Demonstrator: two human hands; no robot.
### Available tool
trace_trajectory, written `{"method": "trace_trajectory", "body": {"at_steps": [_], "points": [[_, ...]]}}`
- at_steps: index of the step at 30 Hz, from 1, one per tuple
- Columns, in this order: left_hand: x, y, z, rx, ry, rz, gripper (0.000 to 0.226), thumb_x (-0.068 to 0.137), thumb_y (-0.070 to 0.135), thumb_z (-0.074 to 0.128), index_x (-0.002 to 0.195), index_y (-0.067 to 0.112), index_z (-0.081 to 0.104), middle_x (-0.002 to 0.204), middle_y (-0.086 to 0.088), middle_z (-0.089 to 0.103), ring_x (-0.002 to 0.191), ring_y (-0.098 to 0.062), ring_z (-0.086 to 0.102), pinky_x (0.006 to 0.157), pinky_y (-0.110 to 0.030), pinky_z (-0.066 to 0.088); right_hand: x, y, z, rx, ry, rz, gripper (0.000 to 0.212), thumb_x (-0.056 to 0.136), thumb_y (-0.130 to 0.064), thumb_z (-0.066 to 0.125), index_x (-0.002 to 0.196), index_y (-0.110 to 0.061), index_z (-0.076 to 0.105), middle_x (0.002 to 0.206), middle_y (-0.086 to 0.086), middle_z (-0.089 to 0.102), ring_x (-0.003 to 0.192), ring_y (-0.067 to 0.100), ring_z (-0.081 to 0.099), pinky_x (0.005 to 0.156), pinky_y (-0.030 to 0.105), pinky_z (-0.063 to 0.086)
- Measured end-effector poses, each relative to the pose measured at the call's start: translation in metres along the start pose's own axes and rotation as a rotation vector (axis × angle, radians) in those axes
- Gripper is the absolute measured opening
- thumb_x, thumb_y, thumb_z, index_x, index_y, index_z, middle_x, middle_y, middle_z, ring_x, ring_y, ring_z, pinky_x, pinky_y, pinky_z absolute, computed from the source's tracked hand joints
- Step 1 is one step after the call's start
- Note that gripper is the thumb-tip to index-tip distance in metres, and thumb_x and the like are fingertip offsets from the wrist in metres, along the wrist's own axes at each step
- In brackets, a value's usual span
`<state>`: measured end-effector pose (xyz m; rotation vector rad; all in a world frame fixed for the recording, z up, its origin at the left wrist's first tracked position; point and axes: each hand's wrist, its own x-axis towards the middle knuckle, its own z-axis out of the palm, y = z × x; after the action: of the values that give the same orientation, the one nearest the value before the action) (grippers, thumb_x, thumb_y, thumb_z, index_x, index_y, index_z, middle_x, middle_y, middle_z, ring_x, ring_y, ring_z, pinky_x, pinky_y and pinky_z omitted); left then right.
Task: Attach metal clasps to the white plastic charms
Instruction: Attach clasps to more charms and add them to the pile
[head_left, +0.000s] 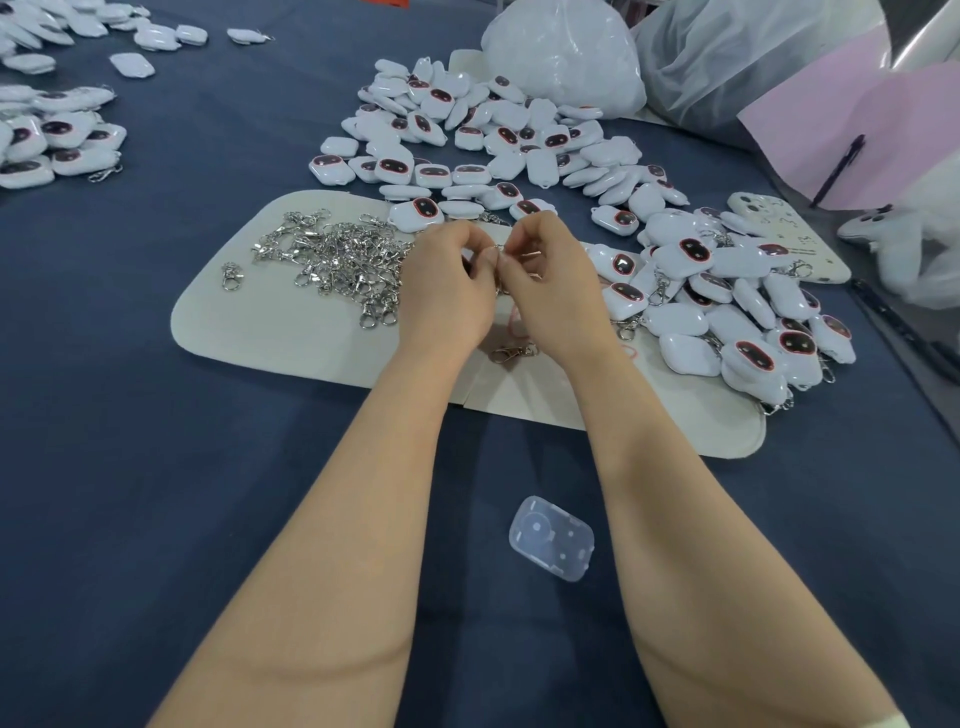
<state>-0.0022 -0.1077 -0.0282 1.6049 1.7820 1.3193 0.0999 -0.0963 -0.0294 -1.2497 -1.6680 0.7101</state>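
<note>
**Open ring, hook charm, close gap**

Pinching a clasp between L hand & R hand, fingers all curled in, tips meeting just above mat. Can't tell if a charm is held too, hidden by knuckles. Spare clasps heaped just left of hands, bare charms piled beyond, finished charms to the right, loose clasp under wrists.

Prob. prising ring open now.
- Steady ring w/ one hand, twist sideways w/ other, not pull apart.
- Keep work low over mat so drops don't roll.
- Thread fully thru charm loop, squeeze gap shut, tug to check.
</note>
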Motion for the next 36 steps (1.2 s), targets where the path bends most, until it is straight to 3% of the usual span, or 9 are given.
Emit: {"method": "trace_trajectory", "body": {"at_steps": [7, 14, 19, 24, 30, 36], "points": [[-0.001, 0.0014, 0.0015, -0.007, -0.014, 0.029, 0.01, 0.093, 0.015, 0.053, 0.094, 0.015, 0.063, 0.1, -0.006, 0.065, 0.085, -0.018, 0.058, 0.071, -0.021, 0.036, 0.0001, 0.0019, -0.0011, 0.014, 0.042, -0.024, 0.016, 0.088, -0.004, 0.053, 0.084, -0.017, 0.047, 0.07, -0.014, 0.052, 0.054, -0.004, 0.05, 0.059, 0.018, 0.041], [-0.0027, 0.0034, 0.0023, -0.01, -0.019, 0.062, 0.016, 0.091, 0.007, 0.053, 0.099, 0.013, 0.065, 0.107, -0.006, 0.062, 0.094, -0.022, 0.059, 0.087, -0.031, 0.045, 0.0001, 0.0012, -0.0007, 0.05, 0.103, -0.02, 0.016, 0.087, -0.002, 0.055, 0.083, -0.017, 0.05, 0.066, -0.016, 0.052, 0.055, -0.006, 0.05, 0.059, 0.012, 0.042], [-0.0015, -0.0003, 0.0025, 0.018, 0.009, 0.063, 0.013, 0.092, 0.011, 0.054, 0.098, 0.014, 0.065, 0.108, -0.004, 0.061, 0.088, -0.015, 0.056, 0.073, -0.017, 0.035, 0.0004, -0.0003, -0.0026, 0.055, 0.076, -0.006, 0.013, 0.088, -0.003, 0.057, 0.085, -0.015, 0.052, 0.071, -0.011, 0.055, 0.057, -0.003, 0.051, 0.057, 0.015, 0.045], [-0.0018, -0.0009, 0.0022, 0.014, 0.016, 0.059, 0.012, 0.092, 0.012, 0.054, 0.097, 0.014, 0.065, 0.107, -0.004, 0.061, 0.086, -0.017, 0.057, 0.074, -0.02, 0.038, 0.0013, -0.0003, -0.0043, 0.02, 0.064, -0.01, 0.01, 0.087, -0.005, 0.059, 0.085, -0.014, 0.054, 0.07, -0.012, 0.057, 0.06, -0.003, 0.052, 0.069, 0.02, 0.047], [-0.0021, -0.0002, 0.0007, 0.017, 0.029, 0.048, 0.013, 0.093, 0.011, 0.051, 0.099, 0.013, 0.063, 0.108, -0.005, 0.061, 0.092, -0.022, 0.06, 0.08, -0.028, 0.045, -0.0003, -0.0006, -0.0015, -0.023, 0.056, -0.049, 0.011, 0.088, -0.007, 0.06, 0.085, -0.016, 0.055, 0.072, -0.015, 0.057, 0.061, -0.006, 0.054, 0.065, 0.011, 0.043], [-0.0032, -0.001, 0.0002, 0.069, 0.055, 0.075, 0.015, 0.093, 0.008, 0.05, 0.098, 0.011, 0.063, 0.107, -0.002, 0.056, 0.089, -0.018, 0.056, 0.071, -0.018, 0.033, -0.0024, -0.0025, 0.0021, -0.072, 0.03, -0.063, 0.011, 0.09, -0.005, 0.057, 0.085, -0.014, 0.052, 0.072, -0.014, 0.054, 0.06, -0.008, 0.051, 0.061, 0.006, 0.039]]}}
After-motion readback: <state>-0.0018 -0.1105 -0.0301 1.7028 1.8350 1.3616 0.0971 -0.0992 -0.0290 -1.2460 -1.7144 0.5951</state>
